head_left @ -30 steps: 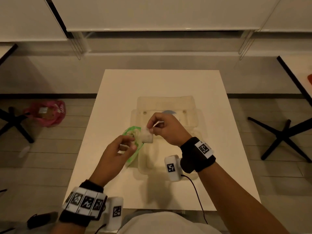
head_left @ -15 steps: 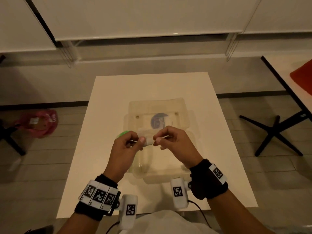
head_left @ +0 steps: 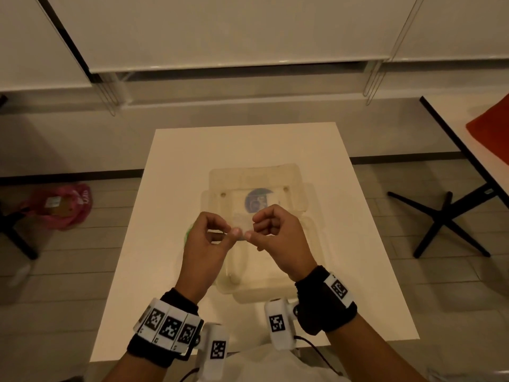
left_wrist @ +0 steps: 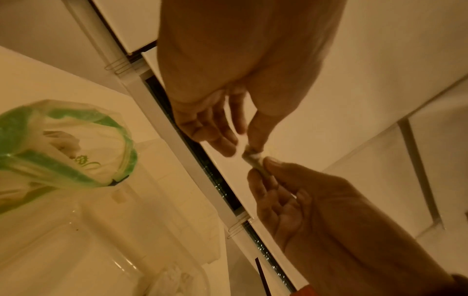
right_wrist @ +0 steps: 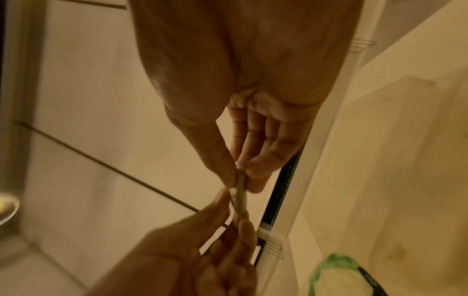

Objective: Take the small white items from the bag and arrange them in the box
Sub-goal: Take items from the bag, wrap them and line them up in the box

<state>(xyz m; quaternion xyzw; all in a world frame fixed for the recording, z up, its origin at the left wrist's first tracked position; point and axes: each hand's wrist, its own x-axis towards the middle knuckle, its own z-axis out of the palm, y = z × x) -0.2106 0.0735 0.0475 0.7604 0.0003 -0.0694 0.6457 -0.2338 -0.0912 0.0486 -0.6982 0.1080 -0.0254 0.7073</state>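
The fingers (left_wrist: 253, 132) of the left hand (head_left: 205, 244) and those of the right hand (head_left: 278, 238) are pinched narrow on the two ends of one small white flat item (left_wrist: 254, 161), thumb against forefinger on each side, the remaining digits loosely curled behind. In the head view the item sits just above the centre of the frame, held in the air between the two hands over the clear plastic hinged box (head_left: 308, 260). From the wrist views it shows edge-on as a thin pale strip; what it is made of I cannot tell

The clear plastic bag with a green zip rim (left_wrist: 76, 144) lies open on the white tabletop (head_left: 358, 244) at the left of the left-wrist view, just beside the box, with more pale contents inside. In the head view only a sliver of its green edge shows left of the left hand. At the bottom of the left-wrist view something pale and crumpled seems to lie in the box already, though it is too blurred to be sure

The step in hand looks like straightening or handing over one item after it has come out of the bag. The next move calls for one hand to let go, the other to lower the item flat into the box tray beside what lies there, and then a fresh reach into the bag mouth
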